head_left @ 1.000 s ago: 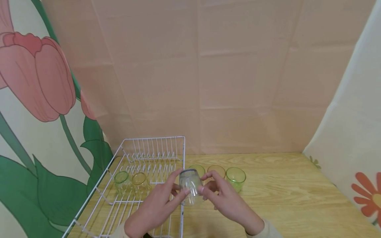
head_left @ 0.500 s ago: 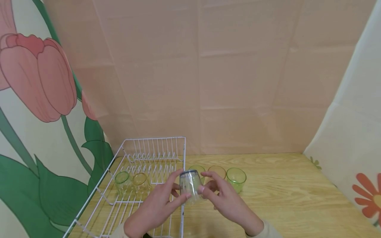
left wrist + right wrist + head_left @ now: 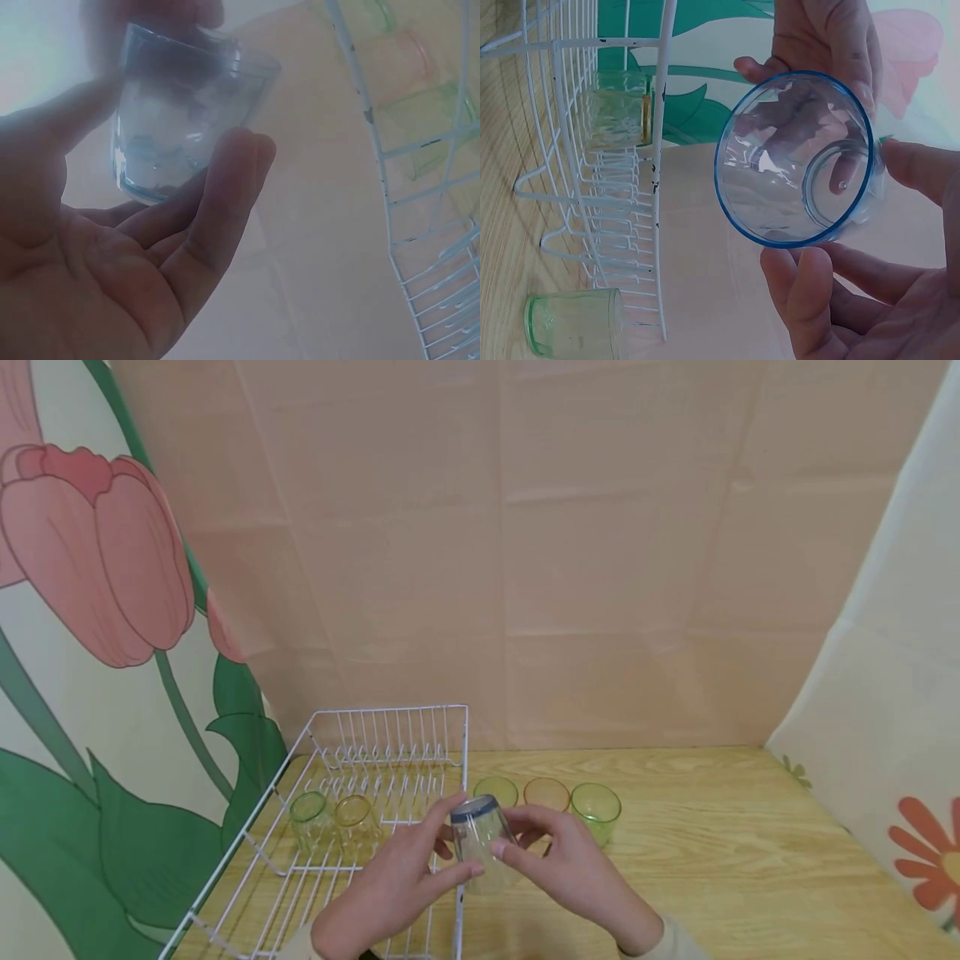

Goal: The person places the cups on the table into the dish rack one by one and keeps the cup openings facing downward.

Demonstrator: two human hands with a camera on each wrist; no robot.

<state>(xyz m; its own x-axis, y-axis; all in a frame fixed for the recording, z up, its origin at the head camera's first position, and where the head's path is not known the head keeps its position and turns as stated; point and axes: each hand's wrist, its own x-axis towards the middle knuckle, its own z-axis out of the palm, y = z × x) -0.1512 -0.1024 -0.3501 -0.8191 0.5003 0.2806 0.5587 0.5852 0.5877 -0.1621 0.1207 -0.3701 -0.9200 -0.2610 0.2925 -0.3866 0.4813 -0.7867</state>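
Note:
Both hands hold one clear glass tumbler (image 3: 483,843) with a blue tint, raised in front of the body. It tilts, its narrower dark-blue end upward in the head view. In the right wrist view its round mouth, edged by a blue rim (image 3: 718,169), faces the camera. My left hand (image 3: 405,860) grips it from the left, thumb on the near side and fingers behind; the left wrist view shows those fingers (image 3: 225,195) curled under the glass. From the right, my right hand (image 3: 566,864) pinches it between thumb and fingers.
A white wire dish rack (image 3: 459,910) stands left on the wooden table (image 3: 697,860). Inside it are a green-rimmed glass (image 3: 307,818) and an amber-rimmed glass (image 3: 356,822). Right of the rack stand a green glass (image 3: 498,789), an orange one (image 3: 547,792) and another green one (image 3: 597,814).
The tumbler has tipped and turned a little between the hands, showing more of its dark-blue end. My right fingers have slid along it; the left hand has barely moved.

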